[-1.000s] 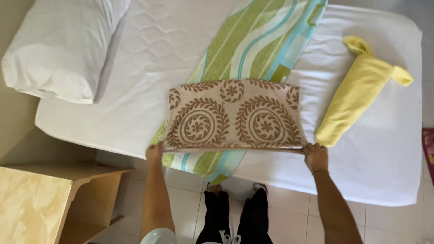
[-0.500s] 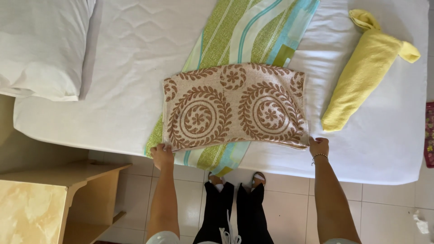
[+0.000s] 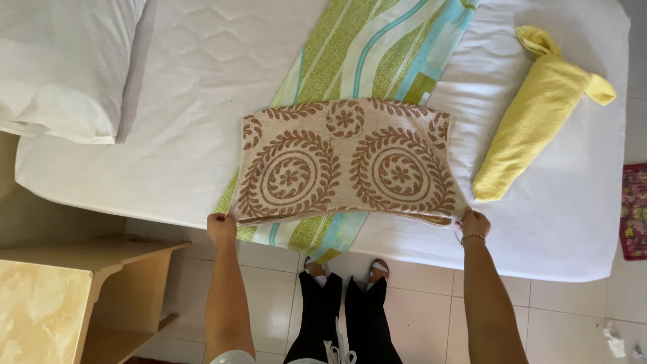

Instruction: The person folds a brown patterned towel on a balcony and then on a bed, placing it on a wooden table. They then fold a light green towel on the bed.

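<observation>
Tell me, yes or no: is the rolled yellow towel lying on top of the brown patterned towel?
No, the yellow towel lies apart on the white mattress, right of the brown patterned towel.

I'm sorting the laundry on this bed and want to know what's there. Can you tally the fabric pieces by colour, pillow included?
Brown and beige patterned towel, held by the left hand and right hand: 1
Green and blue striped cloth: 1
Yellow rolled towel: 1
White pillow: 1
Total: 4
</observation>
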